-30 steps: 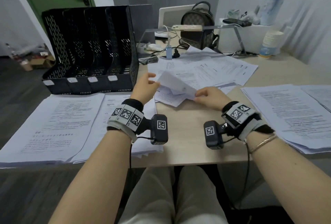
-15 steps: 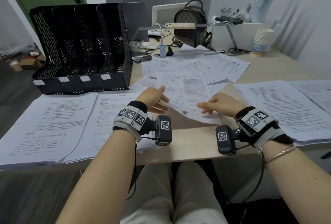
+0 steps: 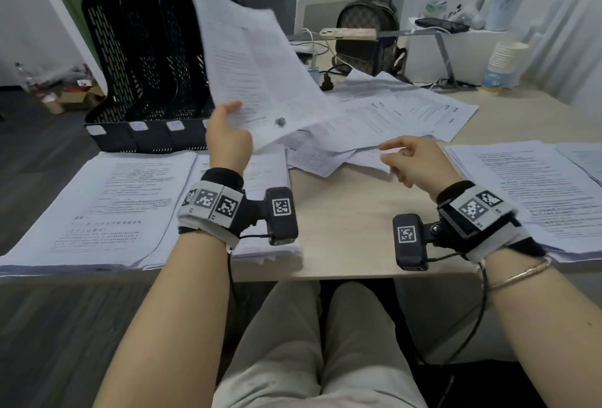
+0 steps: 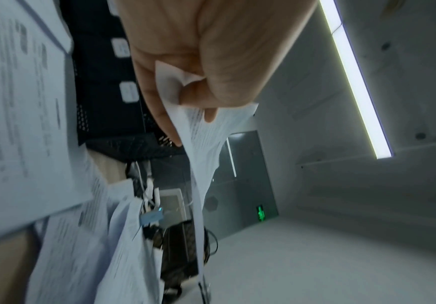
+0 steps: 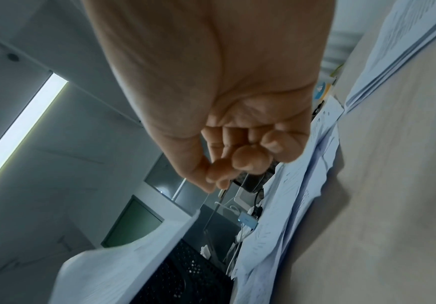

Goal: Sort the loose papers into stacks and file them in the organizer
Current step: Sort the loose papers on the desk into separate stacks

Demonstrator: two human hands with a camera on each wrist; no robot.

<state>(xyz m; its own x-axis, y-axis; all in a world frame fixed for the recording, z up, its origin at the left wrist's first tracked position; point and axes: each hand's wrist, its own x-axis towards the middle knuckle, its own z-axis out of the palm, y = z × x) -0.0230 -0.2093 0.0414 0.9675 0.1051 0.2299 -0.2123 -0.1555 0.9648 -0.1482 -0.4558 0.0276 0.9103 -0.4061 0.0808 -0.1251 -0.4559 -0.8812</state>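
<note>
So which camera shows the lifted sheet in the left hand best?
The head view: the whole lifted sheet shows, pinched by the left hand. The left wrist sees it edge-on; the right wrist catches only a blurred corner.

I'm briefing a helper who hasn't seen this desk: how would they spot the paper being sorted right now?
Start at the black mesh organizer at the desk's far left. Just in front of it, the left hand pinches the lower edge of a stapled document. It is the only paper raised off the desk, tilted upright in the air, while all the others lie flat.
</note>
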